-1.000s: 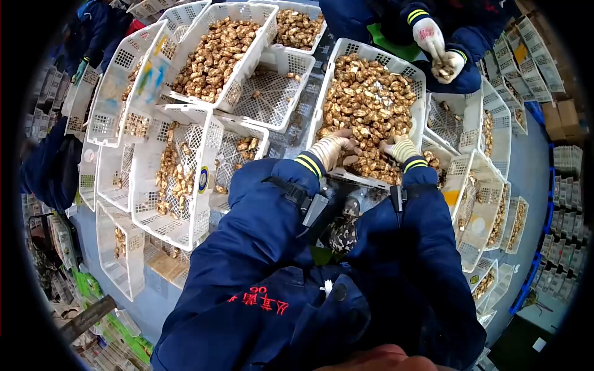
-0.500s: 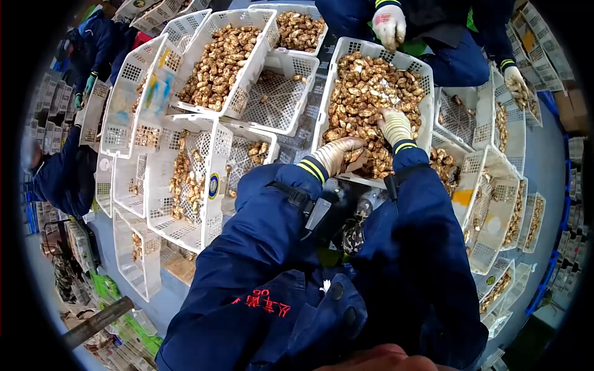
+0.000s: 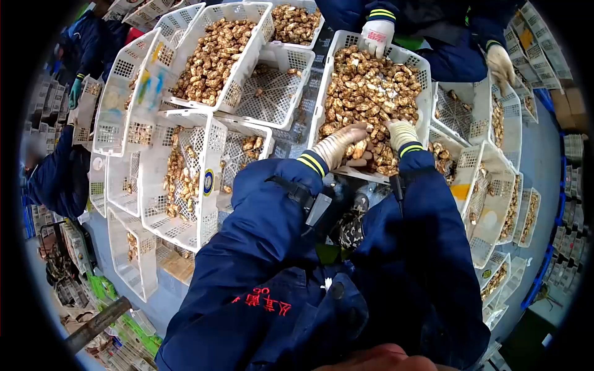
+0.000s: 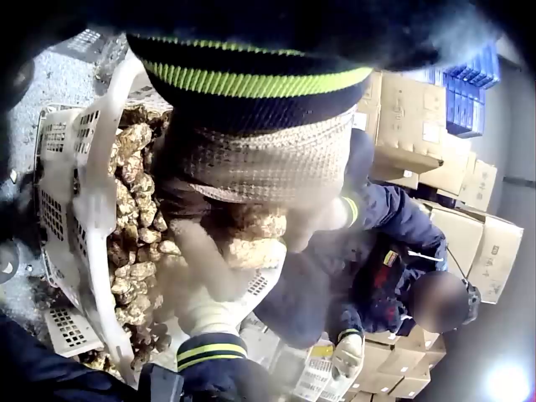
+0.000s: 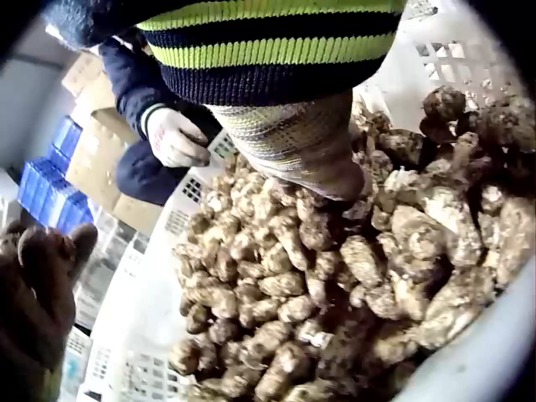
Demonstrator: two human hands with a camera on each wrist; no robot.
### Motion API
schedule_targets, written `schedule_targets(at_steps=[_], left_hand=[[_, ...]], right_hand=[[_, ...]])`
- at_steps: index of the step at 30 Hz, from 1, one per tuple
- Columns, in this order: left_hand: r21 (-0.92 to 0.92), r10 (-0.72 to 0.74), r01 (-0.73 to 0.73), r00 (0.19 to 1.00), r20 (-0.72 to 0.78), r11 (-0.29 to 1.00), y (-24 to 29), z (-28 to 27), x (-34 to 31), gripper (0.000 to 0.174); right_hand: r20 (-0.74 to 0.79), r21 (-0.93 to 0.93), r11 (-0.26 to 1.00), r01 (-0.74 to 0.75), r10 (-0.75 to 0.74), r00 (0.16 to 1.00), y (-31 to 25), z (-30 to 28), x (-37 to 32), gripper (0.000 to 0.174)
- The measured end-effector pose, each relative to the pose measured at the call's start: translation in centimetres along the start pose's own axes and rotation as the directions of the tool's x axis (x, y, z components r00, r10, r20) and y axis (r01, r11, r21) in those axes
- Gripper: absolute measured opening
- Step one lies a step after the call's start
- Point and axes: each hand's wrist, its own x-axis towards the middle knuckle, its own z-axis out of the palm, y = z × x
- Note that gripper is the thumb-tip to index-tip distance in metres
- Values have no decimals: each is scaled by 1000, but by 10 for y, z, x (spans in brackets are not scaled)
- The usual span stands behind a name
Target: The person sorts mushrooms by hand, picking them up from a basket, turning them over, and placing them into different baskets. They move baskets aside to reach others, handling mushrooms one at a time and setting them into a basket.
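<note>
Knobbly brown-and-cream lumps (image 3: 368,93), like small tubers or mushrooms, fill a white perforated crate (image 3: 317,117) in front of me. My left hand (image 3: 334,145), in a pale glove with dirty fingers, is at the crate's near left corner. Its fingers and thumb curl round a couple of lumps (image 4: 255,239), seen in the left wrist view. My right hand (image 3: 402,133) reaches into the pile a little to the right. In the right wrist view the glove (image 5: 293,146) goes down among the lumps, its fingertips hidden; whether they grasp one I cannot tell.
Across the crate sits another person, one gloved hand (image 3: 377,37) at its far end and the other (image 3: 500,65) over the crates at right. A fuller crate (image 3: 266,31) and a sparsely filled crate (image 3: 210,148) stand at left. More crates (image 3: 489,210) lean at right.
My right hand went farther into the pile, then drew back slightly. My left hand shifted a little at the near corner. The other person's hands parted, one now over this crate's far end.
</note>
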Motion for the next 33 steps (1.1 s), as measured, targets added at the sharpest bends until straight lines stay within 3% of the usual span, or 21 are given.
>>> schedule_targets(at_steps=[1,2,4,5,7,9,12,15,16,19,20,24,27,31,33], left_hand=[[-37,-9,9,1000,-16,999,0,1,1,52],[-55,15,-18,999,-49,998,0,4,0,51],[-83,35,-42,996,-80,996,2,2,1,49],[-97,20,-28,997,-78,995,0,-1,2,47],[-115,40,-50,996,-82,992,1,-3,0,43],[-124,61,-69,996,-68,990,1,-3,3,42],[-135,74,-85,994,-82,987,-2,-4,7,39],[-161,86,-95,994,-64,982,-3,-7,12,39],[-161,96,-105,993,-66,981,-5,-10,16,38],[-152,105,-121,989,-106,981,-8,-12,18,37],[-107,136,-148,984,-115,983,-13,-20,28,37],[-64,166,-178,972,-168,982,-16,-27,34,40],[-100,194,-207,973,-129,973,-15,-25,30,41],[-112,205,-217,973,-109,970,-16,-26,32,43],[-53,256,-263,960,-110,963,-14,-25,31,44]], right_hand=[[42,161,985,-58,52,998,2,7,10,51],[-9,266,959,-94,100,995,12,42,35,51],[-157,257,965,61,-20,987,19,44,33,47],[-158,429,903,3,72,985,17,31,14,44],[-180,677,728,107,22,983,23,16,-5,42],[-209,898,366,242,-127,970,28,19,-2,52],[-127,991,20,132,-175,976,30,8,-23,51],[-232,969,47,244,-185,955,23,-10,-43,52],[-336,938,25,346,-183,924,23,-8,-41,51],[-96,980,-189,55,-219,971,30,-5,-42,51],[-97,971,-233,47,-208,973,33,2,-34,50],[-215,950,-272,150,-226,950,29,-4,-38,49],[-366,930,-122,347,-207,907,19,-12,-42,51],[-448,871,102,481,-236,862,13,-22,-44,49],[-431,882,71,465,-275,859,9,-29,-51,49]])
